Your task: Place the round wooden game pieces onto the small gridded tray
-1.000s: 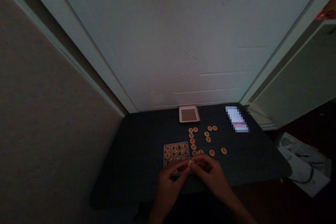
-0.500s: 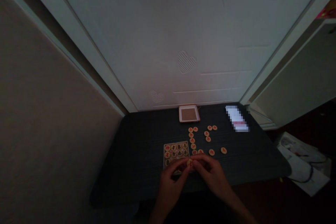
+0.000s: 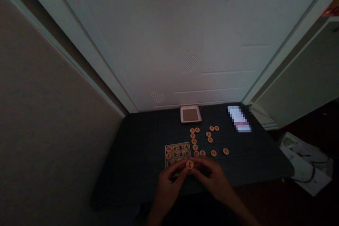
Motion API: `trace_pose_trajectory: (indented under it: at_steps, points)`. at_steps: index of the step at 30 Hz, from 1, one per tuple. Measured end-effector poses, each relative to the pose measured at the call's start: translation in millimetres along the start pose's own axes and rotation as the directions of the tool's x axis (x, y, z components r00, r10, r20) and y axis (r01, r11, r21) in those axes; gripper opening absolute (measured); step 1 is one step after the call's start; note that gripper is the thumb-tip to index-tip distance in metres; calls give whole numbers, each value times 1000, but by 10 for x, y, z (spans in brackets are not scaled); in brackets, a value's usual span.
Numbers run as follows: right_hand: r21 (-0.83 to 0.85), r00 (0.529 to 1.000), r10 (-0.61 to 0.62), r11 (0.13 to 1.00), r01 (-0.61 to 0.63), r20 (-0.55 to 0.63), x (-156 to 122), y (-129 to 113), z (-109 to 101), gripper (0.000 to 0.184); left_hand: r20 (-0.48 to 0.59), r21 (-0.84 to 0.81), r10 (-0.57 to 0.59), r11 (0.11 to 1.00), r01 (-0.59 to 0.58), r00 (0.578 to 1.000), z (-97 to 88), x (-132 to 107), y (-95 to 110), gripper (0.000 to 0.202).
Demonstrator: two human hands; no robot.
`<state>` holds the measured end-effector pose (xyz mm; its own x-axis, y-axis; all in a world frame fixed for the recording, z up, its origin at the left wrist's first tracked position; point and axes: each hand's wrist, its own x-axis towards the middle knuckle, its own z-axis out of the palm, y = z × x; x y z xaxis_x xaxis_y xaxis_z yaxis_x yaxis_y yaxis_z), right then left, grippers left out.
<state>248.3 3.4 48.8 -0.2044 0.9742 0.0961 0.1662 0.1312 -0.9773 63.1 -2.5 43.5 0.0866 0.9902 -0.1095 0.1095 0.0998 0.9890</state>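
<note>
Between the fingertips of both hands is a round Chinese chess piece with a red character facing up. My left hand pinches it from the left, and my right hand from the right. Under and behind the fingers lies a shallow box of chess pieces in rows, some marked red and some black; the hands hide its near part. To its right, several red-marked pieces form a bracket-like line on the dark table. A shorter curve of pieces lies farther right.
A box lid rests at the back of the table near the white panel. At the back right lies a blurred-out bright phone-like object. Two single pieces sit apart, one at the right. White bags stand beyond the table's right edge.
The chess piece in my fingers has turned so its red character shows fully. Both hands have shifted slightly left. The laid-out pieces have stayed put.
</note>
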Motion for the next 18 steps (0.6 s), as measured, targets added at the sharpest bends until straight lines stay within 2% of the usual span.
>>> trace_pose_trajectory:
  at_steps: [7, 14, 18]
  points:
    - [-44, 999, -25, 999, 24, -25, 12, 30, 16, 26, 19, -77, -17, 997, 18, 1000, -1, -8, 2, 29]
    - [-159, 987, -156, 976, 148, -39, -7, 76, 69, 26, 10, -202, -129, 971, 129, 992, 17, 3, -18, 43]
    - [-210, 977, -209, 958, 197, -36, -16, 131, 105, 31, -22, -239, -151, 961, 142, 988, 13, 18, -64, 43]
